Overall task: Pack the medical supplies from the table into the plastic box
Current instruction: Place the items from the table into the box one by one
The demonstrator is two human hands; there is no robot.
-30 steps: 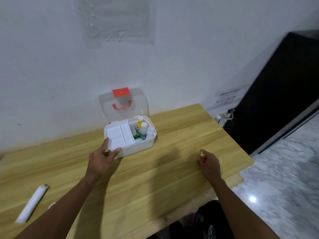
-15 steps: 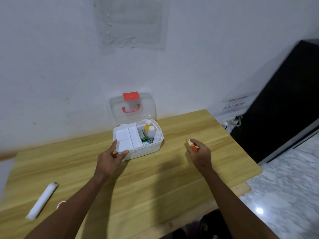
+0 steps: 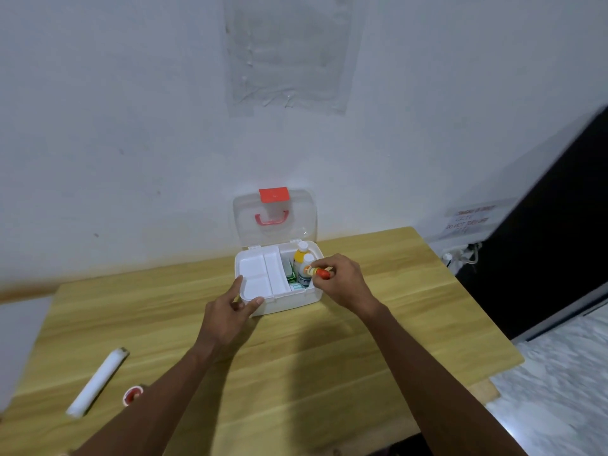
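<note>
Since right hand (image 3: 342, 280) moved over box (image 3: 291, 302), pinching tube (image 3: 318, 271) — maybe ointment — left hand (image 3: 227, 316) still grips box

A pale, scuffed wall (image 3: 131, 126) is seen at the far side, with a clear plastic sheet (image 3: 289, 54) taped high on it. A light wooden table (image 3: 329, 357) is set against it. At the right, a dark panel (image 3: 543, 241), a paper notice (image 3: 467, 220) and grey marbled floor (image 3: 559, 390) are seen.

One plastic box (image 3: 283, 302), two bottles (image 3: 300, 260), one orange tube (image 3: 318, 272), one white roll (image 3: 98, 382), one red cap (image 3: 132, 395).
</note>
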